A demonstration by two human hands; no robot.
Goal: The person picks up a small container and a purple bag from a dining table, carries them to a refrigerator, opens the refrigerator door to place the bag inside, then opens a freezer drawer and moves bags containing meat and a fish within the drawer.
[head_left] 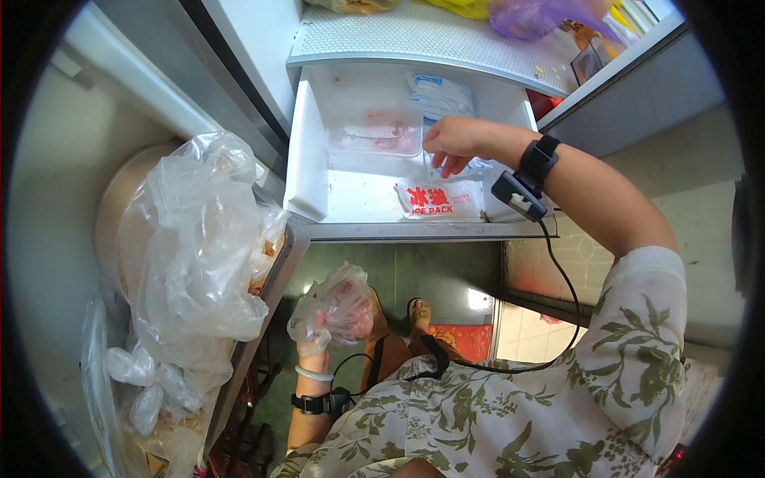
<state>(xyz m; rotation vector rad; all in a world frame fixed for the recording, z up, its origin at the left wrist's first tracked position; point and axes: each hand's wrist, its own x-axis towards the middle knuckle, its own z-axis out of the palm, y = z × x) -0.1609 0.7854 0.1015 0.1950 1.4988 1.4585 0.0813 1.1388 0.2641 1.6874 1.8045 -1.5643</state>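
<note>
My left hand (pixel 313 343) is closed on a thin clear plastic bag with pinkish contents (pixel 346 310), low before my body; the bag hides most of the fingers. Over the pulled-out white freezer drawer (pixel 308 155), my right hand (pixel 451 146) hangs palm down with bent fingers, beside the right edge of a clear plastic container (pixel 376 134) with reddish stains. An ice pack with red print (pixel 439 200) lies at the drawer's front. Another pack with blue print (pixel 442 95) lies at its back right, and a further bluish pack is partly hidden beneath my right hand.
A textured shelf (pixel 418 36) above the drawer holds yellow and purple plastic bags (pixel 532 18). At the left, large clear plastic bags (pixel 191 239) lie over a metal-edged surface (pixel 287 251). An open door (pixel 645 83) stands at the right. Cables run from both wrist devices.
</note>
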